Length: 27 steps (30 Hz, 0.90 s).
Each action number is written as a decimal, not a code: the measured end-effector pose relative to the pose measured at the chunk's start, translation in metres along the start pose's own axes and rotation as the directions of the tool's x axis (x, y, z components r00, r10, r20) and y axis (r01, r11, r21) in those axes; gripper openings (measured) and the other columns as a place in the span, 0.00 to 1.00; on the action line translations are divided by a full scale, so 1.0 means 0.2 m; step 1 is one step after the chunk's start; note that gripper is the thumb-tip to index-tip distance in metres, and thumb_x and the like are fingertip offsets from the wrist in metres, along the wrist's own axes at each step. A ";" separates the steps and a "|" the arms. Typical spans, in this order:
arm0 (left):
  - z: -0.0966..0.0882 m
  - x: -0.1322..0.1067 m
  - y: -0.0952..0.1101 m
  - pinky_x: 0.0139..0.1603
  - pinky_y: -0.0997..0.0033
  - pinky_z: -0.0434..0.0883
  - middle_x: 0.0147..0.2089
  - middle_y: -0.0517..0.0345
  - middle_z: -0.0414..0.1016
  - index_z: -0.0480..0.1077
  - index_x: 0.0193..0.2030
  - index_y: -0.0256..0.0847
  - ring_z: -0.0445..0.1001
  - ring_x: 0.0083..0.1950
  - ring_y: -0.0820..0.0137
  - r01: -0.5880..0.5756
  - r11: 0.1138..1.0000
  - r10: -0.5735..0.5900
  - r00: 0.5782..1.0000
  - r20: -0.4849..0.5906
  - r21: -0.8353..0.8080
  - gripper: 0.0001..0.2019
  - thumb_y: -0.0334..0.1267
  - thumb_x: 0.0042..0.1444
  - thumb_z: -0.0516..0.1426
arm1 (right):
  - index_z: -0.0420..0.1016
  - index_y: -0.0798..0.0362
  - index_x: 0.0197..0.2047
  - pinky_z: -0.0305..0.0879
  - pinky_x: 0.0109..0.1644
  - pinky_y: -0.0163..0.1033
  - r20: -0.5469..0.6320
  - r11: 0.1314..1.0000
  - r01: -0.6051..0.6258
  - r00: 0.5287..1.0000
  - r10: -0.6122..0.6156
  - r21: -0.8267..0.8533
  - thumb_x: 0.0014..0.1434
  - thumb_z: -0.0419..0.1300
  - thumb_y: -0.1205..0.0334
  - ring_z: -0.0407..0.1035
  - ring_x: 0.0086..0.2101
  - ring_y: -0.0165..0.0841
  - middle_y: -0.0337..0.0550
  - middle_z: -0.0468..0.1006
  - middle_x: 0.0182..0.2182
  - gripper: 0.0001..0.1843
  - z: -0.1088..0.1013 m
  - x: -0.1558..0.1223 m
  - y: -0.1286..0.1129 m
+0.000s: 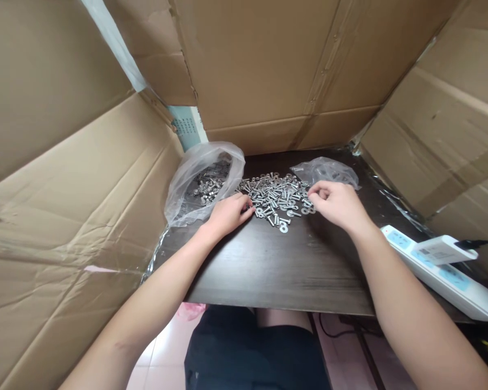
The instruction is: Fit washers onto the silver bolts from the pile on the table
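A loose pile of silver bolts and washers (274, 195) is spread over the dark tabletop. At its left edge rests my left hand (231, 212), fingers curled inward by the nearest bolts; whatever lies in them is too small to make out. My right hand (335, 203) is at the pile's right side, thumb and fingertips drawn together in a pinch above some washers (306, 210). Any piece inside that pinch is hidden. Just beyond my left hand, an open clear plastic bag (174, 203) contains several small metal pieces (209, 189).
Behind my right hand lies a second clear plastic bag (327, 170), crumpled. Cardboard walls (268, 70) enclose the table (264, 271) on the left, back and right. A white power strip (467, 287) with a plugged-in adapter (443, 250) sits along the right edge.
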<state>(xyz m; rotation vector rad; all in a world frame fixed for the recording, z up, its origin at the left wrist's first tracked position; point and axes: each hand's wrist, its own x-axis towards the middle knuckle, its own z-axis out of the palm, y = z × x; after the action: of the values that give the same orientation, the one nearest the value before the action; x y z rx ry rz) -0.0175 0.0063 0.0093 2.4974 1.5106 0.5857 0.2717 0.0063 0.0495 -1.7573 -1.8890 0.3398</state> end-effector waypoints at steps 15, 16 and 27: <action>0.00 0.02 -0.02 0.35 0.66 0.66 0.39 0.54 0.78 0.73 0.41 0.41 0.76 0.38 0.62 0.065 0.998 -0.066 0.993 -0.102 -0.012 0.08 0.43 0.68 0.59 | 0.80 0.49 0.37 0.63 0.33 0.40 0.234 0.938 -0.128 0.949 0.210 -0.323 0.51 0.65 0.58 0.76 0.33 0.40 0.43 0.84 0.36 0.09 -0.01 0.04 0.21; 0.00 0.02 -0.02 0.35 0.67 0.66 0.38 0.54 0.78 0.72 0.40 0.41 0.76 0.37 0.63 0.065 0.998 -0.068 0.991 -0.113 -0.024 0.09 0.44 0.68 0.59 | 0.80 0.49 0.37 0.63 0.33 0.40 0.239 0.940 -0.129 0.948 0.210 -0.316 0.51 0.65 0.59 0.76 0.33 0.39 0.42 0.84 0.36 0.09 -0.01 0.04 0.21; 0.02 -0.02 0.03 0.35 0.71 0.69 0.36 0.59 0.80 0.71 0.43 0.43 0.77 0.33 0.69 -0.126 0.952 0.108 0.991 -0.078 -0.278 0.07 0.43 0.68 0.58 | 0.80 0.48 0.36 0.62 0.33 0.39 0.256 0.958 -0.063 0.957 0.137 -0.279 0.51 0.66 0.59 0.75 0.33 0.38 0.40 0.83 0.36 0.08 0.00 0.01 0.15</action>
<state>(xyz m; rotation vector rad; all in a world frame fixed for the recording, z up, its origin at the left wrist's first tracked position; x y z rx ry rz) -0.0116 0.0007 0.0071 2.3763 1.2035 0.8411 0.2968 0.0126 0.0355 -2.0824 -2.1237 0.3974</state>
